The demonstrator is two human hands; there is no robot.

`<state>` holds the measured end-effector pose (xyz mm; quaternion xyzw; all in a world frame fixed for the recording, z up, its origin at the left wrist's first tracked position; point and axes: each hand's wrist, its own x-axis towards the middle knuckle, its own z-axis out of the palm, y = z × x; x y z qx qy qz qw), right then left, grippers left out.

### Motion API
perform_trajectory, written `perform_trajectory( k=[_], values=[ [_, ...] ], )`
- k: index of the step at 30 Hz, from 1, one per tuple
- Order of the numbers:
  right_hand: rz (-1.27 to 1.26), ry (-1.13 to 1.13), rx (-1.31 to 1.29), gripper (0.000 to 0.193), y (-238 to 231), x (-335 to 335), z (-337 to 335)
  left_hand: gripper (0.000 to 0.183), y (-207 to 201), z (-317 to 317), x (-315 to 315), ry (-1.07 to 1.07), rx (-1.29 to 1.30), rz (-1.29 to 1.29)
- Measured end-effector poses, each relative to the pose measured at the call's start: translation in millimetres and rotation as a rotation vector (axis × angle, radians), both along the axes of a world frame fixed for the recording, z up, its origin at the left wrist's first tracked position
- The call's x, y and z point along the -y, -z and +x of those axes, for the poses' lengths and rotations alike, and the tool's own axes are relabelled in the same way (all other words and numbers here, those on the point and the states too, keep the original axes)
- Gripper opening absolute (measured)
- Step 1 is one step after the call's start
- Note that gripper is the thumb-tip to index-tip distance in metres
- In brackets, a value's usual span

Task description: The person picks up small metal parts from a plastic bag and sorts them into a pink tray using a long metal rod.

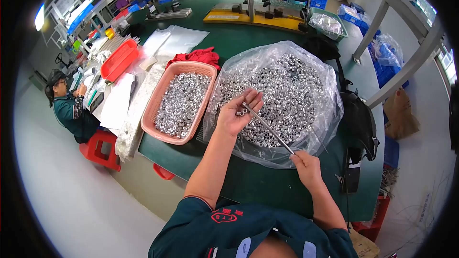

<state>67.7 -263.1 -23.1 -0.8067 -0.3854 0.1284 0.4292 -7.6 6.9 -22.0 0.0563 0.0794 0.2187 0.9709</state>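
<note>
Palm up over the heap, my left hand (235,118) cups a few small metal sleeves (242,112) in its curled fingers. My right hand (307,166) grips the near end of a slim metal rod (270,130). The rod slants up to the left, and its far tip meets the fingers of my left hand. Beneath both hands spreads a big clear plastic bag (330,83), opened out and full of shiny short metal sleeves (287,98). To its left stands a pink plastic basket (149,114) holding many similar small metal pieces (184,100).
A red cloth (198,57) lies behind the basket, and a red tray (119,59) is farther left. A black bag (358,119) and a phone (353,177) lie at the table's right edge. A yellow-based fixture (253,23) stands at the back. Another person (71,100) sits at left.
</note>
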Motion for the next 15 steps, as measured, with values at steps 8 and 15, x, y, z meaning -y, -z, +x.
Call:
perform_trajectory(
  k=[8, 15],
  values=[
    [0.008, 0.015, -0.046, 0.015, 8.5, -1.4, 2.8, 0.040, -3.6, 4.1, 15.8, 0.068, -0.041, 0.023],
    [0.010, 0.003, -0.183, 0.015, -12.8, 3.8, 12.3, 0.036, -11.4, -5.1, 3.2, 0.012, -0.089, 0.064]
  ],
)
